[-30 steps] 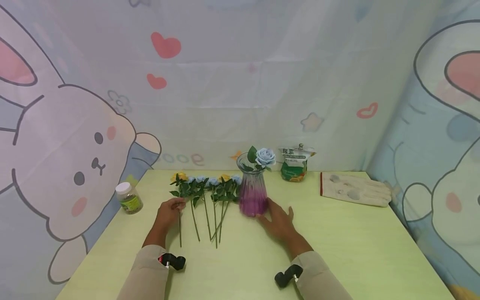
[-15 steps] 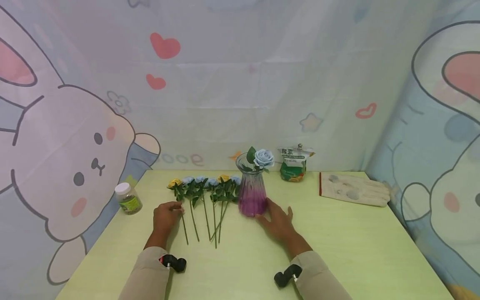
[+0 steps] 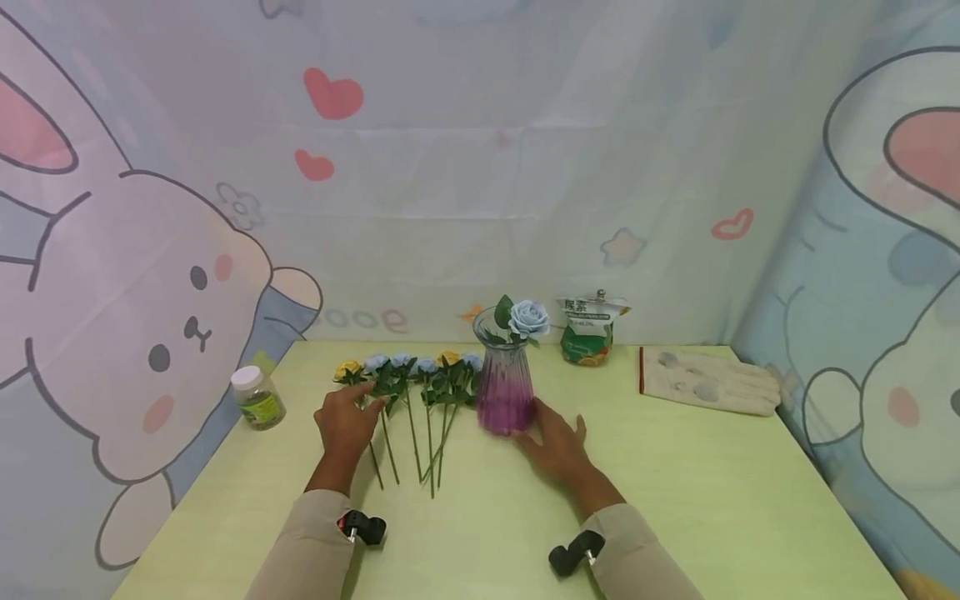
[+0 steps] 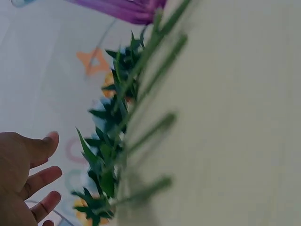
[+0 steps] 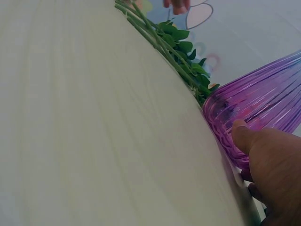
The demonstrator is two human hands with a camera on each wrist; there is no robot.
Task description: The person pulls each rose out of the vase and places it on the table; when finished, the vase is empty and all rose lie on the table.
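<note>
My left hand [image 3: 347,421] hovers over the leftmost stems, its fingers apart and nothing between them, as the left wrist view shows. Beneath and beside it lies a row of artificial roses, yellow [image 3: 347,369] and light blue [image 3: 425,365], with green leaves and stems pointing towards me. A glass vase [image 3: 505,392], clear above and purple below, stands upright at the right end of the row. One light blue rose [image 3: 529,319] is in it. With thumb and fingers my right hand [image 3: 558,446] holds the vase low on its right side; the thumb lies on the purple glass.
A white-capped jar [image 3: 258,397] stands at the table's left edge. Behind the vase to the right is a green and white pouch [image 3: 588,333], clipped at the top. Pale work gloves [image 3: 708,380] lie at the right. A printed cloth [image 3: 450,167] hangs behind the table.
My left hand shifted the leftmost yellow rose, turning its stem into line with the others, then let go and moved up and right. The right hand and vase stayed in place.
</note>
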